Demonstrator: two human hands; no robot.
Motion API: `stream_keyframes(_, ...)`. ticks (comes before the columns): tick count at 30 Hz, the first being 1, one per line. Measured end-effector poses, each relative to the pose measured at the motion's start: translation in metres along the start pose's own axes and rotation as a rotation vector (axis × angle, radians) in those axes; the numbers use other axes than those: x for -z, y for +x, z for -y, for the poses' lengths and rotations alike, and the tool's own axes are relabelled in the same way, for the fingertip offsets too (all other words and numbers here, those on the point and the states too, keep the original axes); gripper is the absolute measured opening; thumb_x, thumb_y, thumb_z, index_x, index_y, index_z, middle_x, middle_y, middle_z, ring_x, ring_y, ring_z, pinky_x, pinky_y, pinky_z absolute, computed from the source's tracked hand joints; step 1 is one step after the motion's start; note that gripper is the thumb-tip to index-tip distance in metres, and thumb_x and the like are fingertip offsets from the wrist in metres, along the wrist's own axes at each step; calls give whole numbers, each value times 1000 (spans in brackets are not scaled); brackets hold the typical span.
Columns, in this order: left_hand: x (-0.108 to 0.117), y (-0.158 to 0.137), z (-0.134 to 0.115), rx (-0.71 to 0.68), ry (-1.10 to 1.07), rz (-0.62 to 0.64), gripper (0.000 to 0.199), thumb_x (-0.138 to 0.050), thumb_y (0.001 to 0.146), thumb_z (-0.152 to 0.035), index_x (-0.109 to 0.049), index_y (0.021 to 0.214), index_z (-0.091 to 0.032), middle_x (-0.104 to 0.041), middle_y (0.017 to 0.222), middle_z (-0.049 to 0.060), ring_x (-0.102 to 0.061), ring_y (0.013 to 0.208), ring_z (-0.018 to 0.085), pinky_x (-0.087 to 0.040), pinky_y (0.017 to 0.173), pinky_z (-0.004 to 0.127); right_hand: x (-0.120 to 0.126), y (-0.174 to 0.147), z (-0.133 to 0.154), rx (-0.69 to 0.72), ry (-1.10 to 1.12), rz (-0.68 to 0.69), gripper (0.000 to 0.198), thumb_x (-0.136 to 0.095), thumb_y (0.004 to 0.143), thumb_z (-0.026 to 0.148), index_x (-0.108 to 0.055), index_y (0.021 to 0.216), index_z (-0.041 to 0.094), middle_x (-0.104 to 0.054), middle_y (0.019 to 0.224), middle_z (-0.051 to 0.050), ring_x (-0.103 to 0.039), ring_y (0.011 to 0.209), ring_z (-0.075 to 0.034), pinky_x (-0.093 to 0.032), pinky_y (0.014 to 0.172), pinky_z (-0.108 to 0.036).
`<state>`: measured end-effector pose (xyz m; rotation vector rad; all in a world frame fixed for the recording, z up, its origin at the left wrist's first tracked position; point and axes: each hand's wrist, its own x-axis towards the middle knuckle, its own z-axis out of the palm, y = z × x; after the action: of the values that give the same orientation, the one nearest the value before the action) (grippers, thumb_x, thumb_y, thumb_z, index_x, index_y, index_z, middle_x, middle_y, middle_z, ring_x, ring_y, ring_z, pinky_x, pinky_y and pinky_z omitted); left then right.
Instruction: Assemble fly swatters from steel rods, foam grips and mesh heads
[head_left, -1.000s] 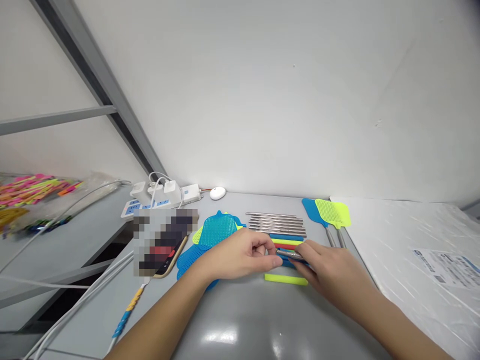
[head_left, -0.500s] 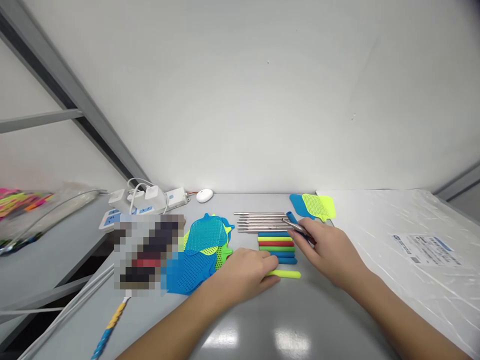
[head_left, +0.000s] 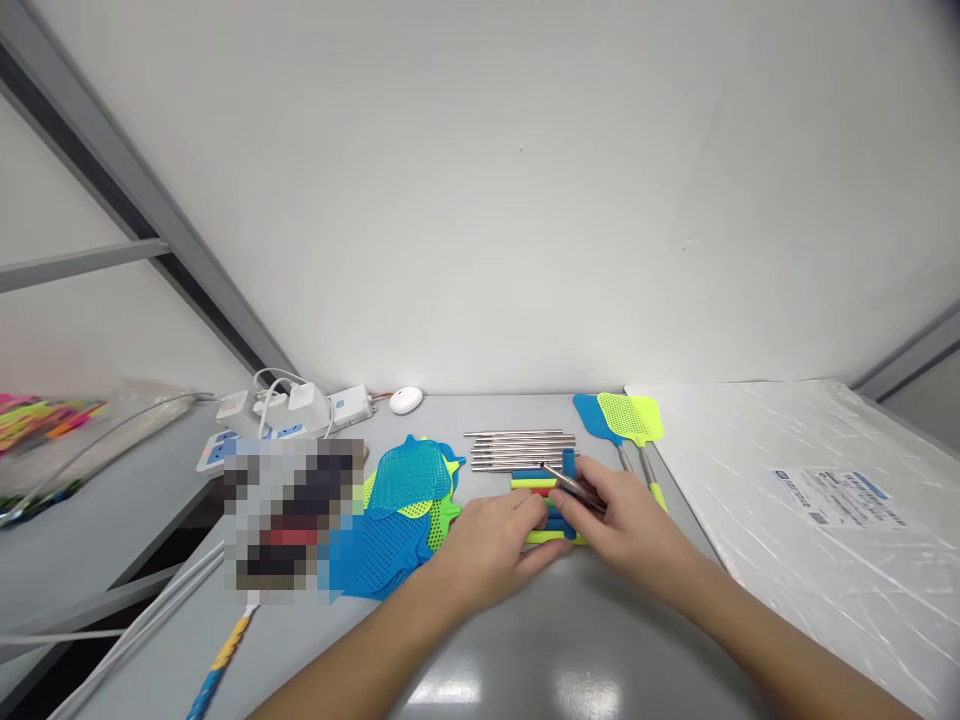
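Note:
My right hand [head_left: 626, 510] is closed around a thin metal rod [head_left: 574, 484] and a blue handle tube [head_left: 569, 464], which crosses over the row of tubes. Beside it, my left hand [head_left: 495, 540] has its fingers curled at the left end of a yellow-green handle tube [head_left: 538, 537], thumb below it. Between the hands lie more tubes, among them a yellow one [head_left: 525, 484] and a red one, partly covered by my fingers. Just behind them is a row of silver metal rods [head_left: 517, 445]. Blue and green fly swatter heads [head_left: 409, 475] are piled left of my left hand.
Two fly swatters with shafts, a yellow-green one [head_left: 631, 415] and a blue one [head_left: 592, 415], lie at back right. A plastic-wrapped white package [head_left: 787, 430] covers the right side. Power strip [head_left: 217, 450] with chargers, white cables and a white oval device [head_left: 406, 400] stand left.
My right hand has moved left and down with the rod and blue tube, over the tube row. The yellow-green tube now lies closer against the others. The view has shifted slightly.

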<state>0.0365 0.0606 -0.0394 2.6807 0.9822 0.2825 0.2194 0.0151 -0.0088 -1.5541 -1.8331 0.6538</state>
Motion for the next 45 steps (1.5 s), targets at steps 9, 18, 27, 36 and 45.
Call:
stream_keyframes(9,-1,-8,-11,-67,-158,-219,24,-51,85,-43,-55,92,-20,-63,88,5,-56,74,18,-39,61,28,-13,-1,4,-75,535,77,26,-55,87,43,-49,77,20,-46,70,4,-43,65,-11,-38,57,-23)
stream_keyframes(18,7,-10,-10,-181,-128,-180,18,-35,90,-26,-40,74,-20,-51,72,2,-44,64,15,-31,56,29,5,4,-4,-165,810,-270,37,-47,90,51,-64,81,19,-33,43,8,-31,41,-9,-30,43,-23)
stream_keyframes(27,3,-8,-2,-192,-120,-141,18,-30,91,-26,-37,75,-21,-48,74,3,-42,66,17,-31,57,29,24,19,-19,-209,909,-602,48,-38,89,60,-52,64,21,-37,50,4,-35,45,-11,-36,43,-24)
stream_keyframes(36,5,-7,2,-208,-156,-156,18,-29,89,-25,-33,72,-21,-44,70,2,-39,63,16,-30,56,30,27,20,-19,-170,1020,-642,41,-42,89,58,-46,68,23,-32,50,6,-33,45,-11,-36,45,-24)
stream_keyframes(45,4,-8,3,-204,-114,-172,19,-32,89,-24,-32,70,-21,-45,68,1,-40,61,15,-28,55,29,24,18,-18,-142,966,-659,42,-39,92,55,-45,66,23,-33,53,5,-35,48,-11,-35,45,-24)
